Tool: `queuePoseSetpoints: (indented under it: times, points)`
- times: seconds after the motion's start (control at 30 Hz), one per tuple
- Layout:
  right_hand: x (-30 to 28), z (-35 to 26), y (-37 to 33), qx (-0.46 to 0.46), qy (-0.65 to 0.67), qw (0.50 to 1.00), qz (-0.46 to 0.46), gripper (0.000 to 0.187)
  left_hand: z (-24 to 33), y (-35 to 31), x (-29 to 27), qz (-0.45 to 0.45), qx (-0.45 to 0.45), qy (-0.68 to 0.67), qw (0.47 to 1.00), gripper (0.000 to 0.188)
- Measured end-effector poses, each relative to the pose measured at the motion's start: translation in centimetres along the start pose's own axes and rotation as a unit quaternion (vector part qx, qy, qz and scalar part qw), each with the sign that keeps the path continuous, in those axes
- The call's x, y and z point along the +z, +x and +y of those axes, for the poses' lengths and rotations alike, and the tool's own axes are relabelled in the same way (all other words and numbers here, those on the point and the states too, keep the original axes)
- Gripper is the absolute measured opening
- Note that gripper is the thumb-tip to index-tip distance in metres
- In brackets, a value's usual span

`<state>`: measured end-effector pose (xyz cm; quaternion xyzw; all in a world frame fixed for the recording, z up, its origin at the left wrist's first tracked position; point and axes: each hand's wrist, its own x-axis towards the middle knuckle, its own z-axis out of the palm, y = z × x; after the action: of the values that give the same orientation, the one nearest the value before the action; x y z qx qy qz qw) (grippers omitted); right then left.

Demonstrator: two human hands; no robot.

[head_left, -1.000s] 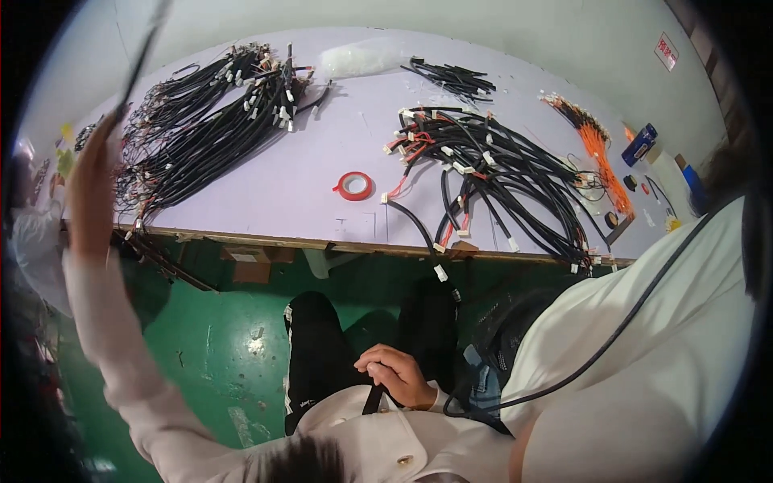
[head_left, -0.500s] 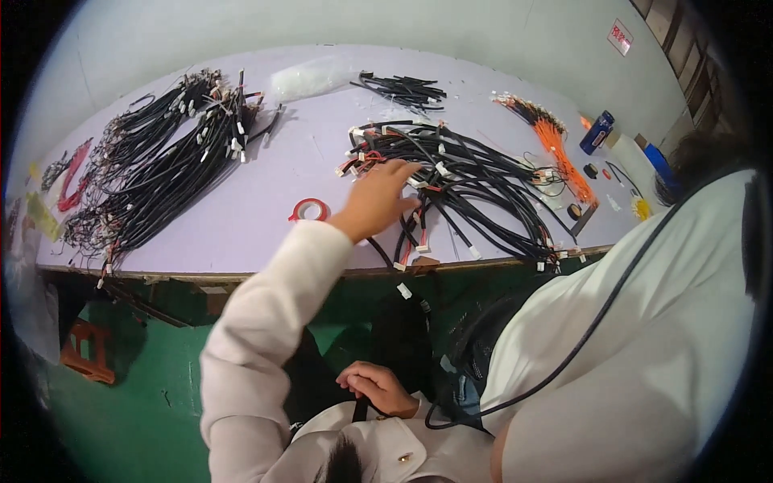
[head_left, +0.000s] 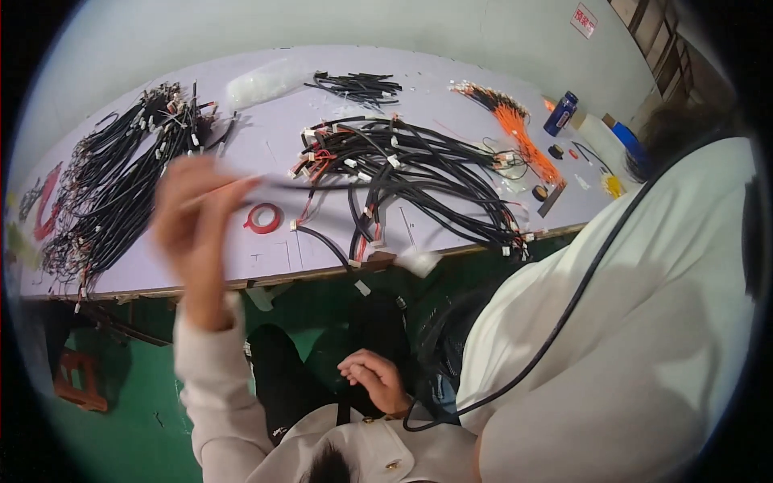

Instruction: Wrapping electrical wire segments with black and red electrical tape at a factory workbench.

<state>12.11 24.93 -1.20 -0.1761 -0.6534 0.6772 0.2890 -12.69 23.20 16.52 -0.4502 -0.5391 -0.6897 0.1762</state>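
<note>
My left hand [head_left: 197, 213], blurred by motion, is raised over the left middle of the table. Its fingers close on one end of a black cable [head_left: 302, 186], which stretches right into a spread pile of black cables [head_left: 435, 165] with white connectors and red wires. A roll of tape with a red rim [head_left: 263, 218] lies just right of the hand. Down at my lap, my right hand [head_left: 377, 380] rests with its fingers curled in, and nothing shows in them. A blurred white piece [head_left: 419, 262] hangs by the table's front edge.
A large black cable bundle [head_left: 133, 193] covers the table's left side. Behind lie a clear plastic bag [head_left: 270, 83] and short black pieces [head_left: 358, 87]. Orange wires [head_left: 522, 137] and a blue bottle [head_left: 561, 113] are at the right. A person in white [head_left: 612, 298] sits close on the right.
My left hand has moved left from the cable pile, drawing out the end of one black cable. My right hand stays at my lap. The view has shifted slightly.
</note>
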Motion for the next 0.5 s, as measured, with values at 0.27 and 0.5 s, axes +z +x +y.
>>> queuePoseSetpoints:
  times: [0.27,0.5]
  points:
    - [-0.2,-0.3,0.6,-0.003,0.007,1.0,0.022,0.018,2.8,-6.1,-19.8,-0.047,-0.068,-0.254,0.964,0.023]
    - [-1.0,-1.0,2.2,-0.052,0.077,0.991,0.1,0.028,0.4,-10.3,-21.1,0.177,-0.346,-0.153,0.909,0.018]
